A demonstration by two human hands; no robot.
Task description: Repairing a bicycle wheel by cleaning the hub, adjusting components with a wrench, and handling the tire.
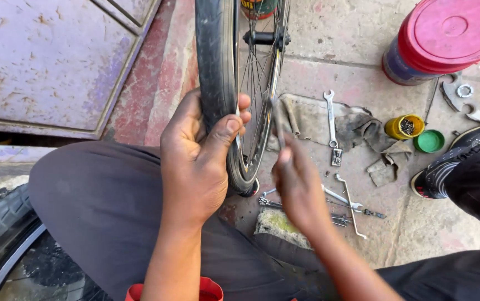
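Upright, the bicycle wheel (234,83) stood on the concrete floor (357,83) between the knees, long axis running away from the person; left hand (195,161) wrapped the tyre's near edge, thumb pressed on the rim, right hand (298,187) just beside, pinching a thin tool (278,120) toward the spokes; wrenches (343,200) lay close right, purple metal door (45,61) crowding left

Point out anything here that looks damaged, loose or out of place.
Nothing looks broken. The left hand grips the bicycle wheel's tyre; the right hand holds a thin tool, blurred. Oddities are minor: the yellow jar stands open, its green lid beside it, and wrenches lie scattered on the floor.
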